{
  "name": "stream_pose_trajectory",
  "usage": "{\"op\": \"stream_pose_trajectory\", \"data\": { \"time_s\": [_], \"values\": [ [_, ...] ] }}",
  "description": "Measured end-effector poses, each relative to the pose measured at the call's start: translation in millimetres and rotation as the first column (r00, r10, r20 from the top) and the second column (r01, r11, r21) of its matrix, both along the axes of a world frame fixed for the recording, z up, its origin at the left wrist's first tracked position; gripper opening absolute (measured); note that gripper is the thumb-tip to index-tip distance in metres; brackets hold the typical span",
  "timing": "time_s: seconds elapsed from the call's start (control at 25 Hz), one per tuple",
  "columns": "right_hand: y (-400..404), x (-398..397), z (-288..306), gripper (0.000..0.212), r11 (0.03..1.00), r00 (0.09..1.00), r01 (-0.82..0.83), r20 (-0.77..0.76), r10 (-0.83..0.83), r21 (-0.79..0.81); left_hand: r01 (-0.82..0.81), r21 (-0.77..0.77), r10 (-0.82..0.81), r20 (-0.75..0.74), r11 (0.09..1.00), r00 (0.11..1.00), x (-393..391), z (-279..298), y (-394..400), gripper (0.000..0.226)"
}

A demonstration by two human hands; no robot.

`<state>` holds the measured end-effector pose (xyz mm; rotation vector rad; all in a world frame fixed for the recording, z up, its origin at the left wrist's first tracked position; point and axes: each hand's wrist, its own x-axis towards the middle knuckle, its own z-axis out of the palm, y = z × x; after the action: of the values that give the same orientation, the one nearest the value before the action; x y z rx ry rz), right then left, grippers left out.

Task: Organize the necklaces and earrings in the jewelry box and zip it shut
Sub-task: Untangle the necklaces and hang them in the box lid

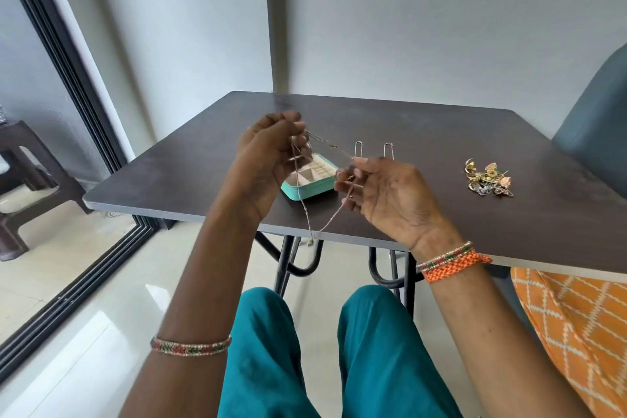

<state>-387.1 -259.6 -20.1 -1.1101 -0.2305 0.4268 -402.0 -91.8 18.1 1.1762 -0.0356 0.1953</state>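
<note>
A thin chain necklace [307,214] is stretched between both hands and sags in a V, its small pendant hanging at the table's front edge. My left hand [268,159] pinches one end up high. My right hand [386,193] pinches the other end with its fingertips, palm up. Behind them an open teal jewelry box [310,187] with pale compartments sits on the dark table [441,159], partly hidden by my left hand. A heap of gold earrings [487,178] lies to the right.
Two metal U-shaped pins [373,150] stand on the table behind my right hand. A blue chair back [597,125] is at the right, a dark stool [23,180] at the far left beside a sliding door frame. My knees sit under the table edge.
</note>
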Motion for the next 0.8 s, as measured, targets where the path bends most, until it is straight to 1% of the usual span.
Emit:
{"op": "stream_pose_trajectory", "data": {
  "time_s": [0.08, 0.16, 0.24, 0.32, 0.36, 0.4, 0.44, 0.52, 0.56, 0.6, 0.64, 0.68, 0.72, 0.76, 0.8],
  "values": [
    [-4, 2, -5, 0.02, 0.992, 0.998, 0.019, -0.061, -0.012, 0.128, -0.065, -0.1, 0.067, 0.019, 0.993, 0.998, 0, 2, 10, 0.016],
    [-7, 3, -6, 0.022, 0.967, 0.994, 0.054, -0.104, -0.028, 0.251, -0.015, -0.297, 0.009, -0.021, 0.955, 1.0, -1, 1, 19, 0.012],
    [-6, 1, -5, 0.021, 0.945, 0.993, 0.083, -0.11, -0.05, 0.318, 0.02, -0.495, -0.07, -0.083, 0.869, 0.994, 0, -5, 22, 0.011],
    [0, -3, -5, 0.018, 0.914, 0.99, 0.112, -0.124, -0.069, 0.39, -0.009, -0.645, -0.091, -0.123, 0.764, 0.988, 1, -13, 16, 0.016],
    [3, -5, -6, 0.016, 0.896, 0.987, 0.131, -0.138, -0.08, 0.423, -0.026, -0.69, -0.09, -0.131, 0.723, 0.987, 3, -16, 12, 0.017],
    [5, -5, -8, 0.016, 0.885, 0.983, 0.157, -0.155, -0.098, 0.439, -0.042, -0.71, -0.082, -0.14, 0.703, 0.987, 4, -19, 8, 0.017],
    [5, -5, -9, 0.015, 0.88, 0.976, 0.189, -0.179, -0.122, 0.435, -0.062, -0.706, -0.066, -0.153, 0.705, 0.986, 5, -21, 6, 0.016],
    [5, -4, -13, 0.018, 0.896, 0.957, 0.264, -0.212, -0.198, 0.356, -0.108, -0.668, -0.025, -0.186, 0.737, 0.982, 5, -24, 4, 0.014],
    [4, -4, -14, 0.023, 0.913, 0.947, 0.307, -0.18, -0.265, 0.27, -0.131, -0.642, 0.0, -0.199, 0.755, 0.98, 5, -26, 3, 0.016],
    [4, -5, -16, 0.03, 0.923, 0.932, 0.36, -0.086, -0.351, 0.138, -0.146, -0.612, 0.022, -0.206, 0.777, 0.978, 4, -27, 0, 0.021],
    [3, -8, -17, 0.036, 0.905, 0.904, 0.424, 0.067, -0.422, -0.02, -0.153, -0.575, 0.039, -0.205, 0.803, 0.978, 2, -28, -3, 0.025],
    [1, -13, -17, 0.039, 0.857, 0.86, 0.491, 0.244, -0.448, -0.159, -0.144, -0.538, 0.046, -0.192, 0.831, 0.98, -1, -28, -8, 0.029],
    [-2, -18, -15, 0.038, 0.804, 0.815, 0.539, 0.396, -0.423, -0.251, -0.123, -0.497, 0.042, -0.171, 0.859, 0.984, -4, -28, -13, 0.032],
    [-5, -22, -11, 0.036, 0.777, 0.794, 0.544, 0.495, -0.354, -0.317, -0.092, -0.444, 0.027, -0.15, 0.891, 0.988, -6, -28, -19, 0.036],
    [-9, -26, -6, 0.034, 0.775, 0.798, 0.507, 0.546, -0.256, -0.378, -0.058, -0.374, 0.008, -0.132, 0.926, 0.991, -9, -29, -25, 0.041]
  ]
}}
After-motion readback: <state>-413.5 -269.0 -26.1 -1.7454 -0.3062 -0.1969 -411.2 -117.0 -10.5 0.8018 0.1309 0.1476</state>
